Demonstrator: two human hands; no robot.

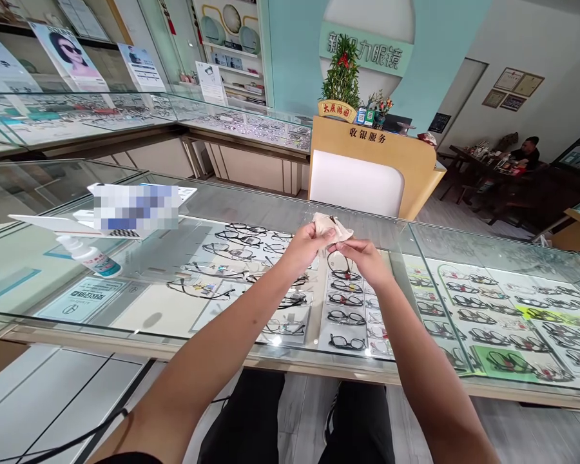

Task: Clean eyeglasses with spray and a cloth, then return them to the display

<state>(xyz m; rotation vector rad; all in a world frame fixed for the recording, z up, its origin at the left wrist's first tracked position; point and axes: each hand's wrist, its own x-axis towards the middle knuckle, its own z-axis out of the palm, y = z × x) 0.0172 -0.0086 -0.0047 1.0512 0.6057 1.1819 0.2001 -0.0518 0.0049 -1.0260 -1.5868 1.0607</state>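
Observation:
Above the glass counter, both hands meet around a beige wiping cloth. My left hand is closed on the cloth, its thumb pressed along it. Close beside it, my right hand is pinched at the cloth's lower edge. A thin dark rim of eyeglasses shows just under the right fingers and seems to be held by them. Part of it is hidden by the hand and cloth, and a small dark piece shows at the cloth's top. Directly below, rows of eyeglasses lie inside the display case.
A white spray bottle stands tilted in view on the left of the counter, near an open white laptop-like panel and partly blurred papers. Beyond stands a wooden cashier desk with a plant. A person sits far right.

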